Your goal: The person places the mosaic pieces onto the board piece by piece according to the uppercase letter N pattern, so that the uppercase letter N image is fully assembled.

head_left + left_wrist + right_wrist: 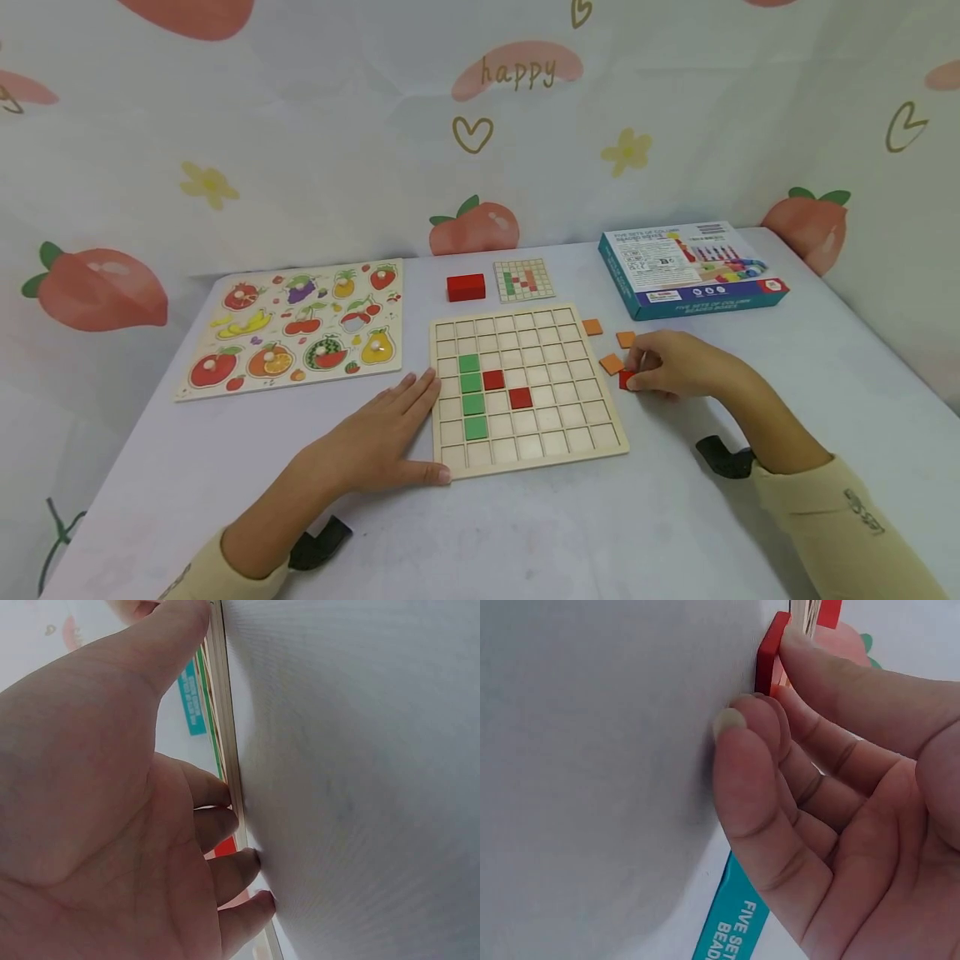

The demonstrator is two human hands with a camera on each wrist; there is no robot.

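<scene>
A wooden grid board (528,465) lies in the middle of the table. In one column it holds several green tiles (473,404); two red tiles, a left one (493,380) and a right one (521,398), sit diagonally beside them. Against the board's left edge rests my left hand (375,442), fingers spread and thumb at the near corner. My right hand (678,367) pinches a loose red tile (771,656) between thumb and fingers, right of the board and low over the table. Three orange tiles (611,364) lie near that hand.
Behind the board are a red block (466,287) and a small pattern card (523,280). A fruit puzzle board (288,333) lies at the left, and a teal-edged box (690,267) at the back right. A printed cloth (337,150) hangs behind.
</scene>
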